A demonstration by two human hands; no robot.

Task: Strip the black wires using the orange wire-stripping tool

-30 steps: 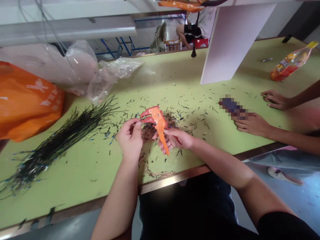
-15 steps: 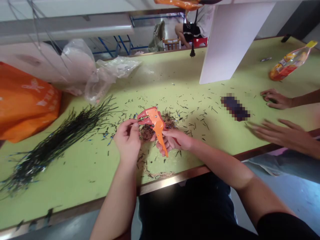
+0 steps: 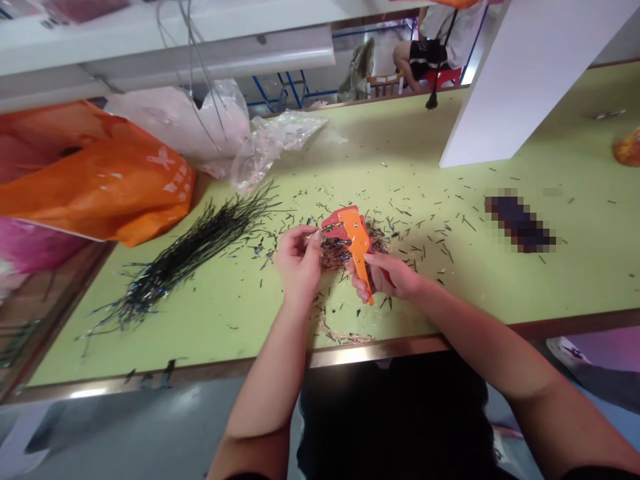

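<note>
My right hand is wrapped round the handle of an orange wire stripper, whose jaws point left. My left hand sits just left of the jaws, thumb and fingers pinched on a thin wire piece too small to make out clearly. Both hands hover over a small heap of brownish stripped strands on the green table. A long bundle of dark wires lies to the left of my left hand.
An orange plastic bag and clear plastic bags lie at the back left. A white post stands at the back right. Short wire offcuts litter the table. A blurred dark object lies to the right. Someone sits far behind.
The view has swung left, so everything sits further right in frame. The other person's hands at the right have left the view. My hands hold the same pose.
</note>
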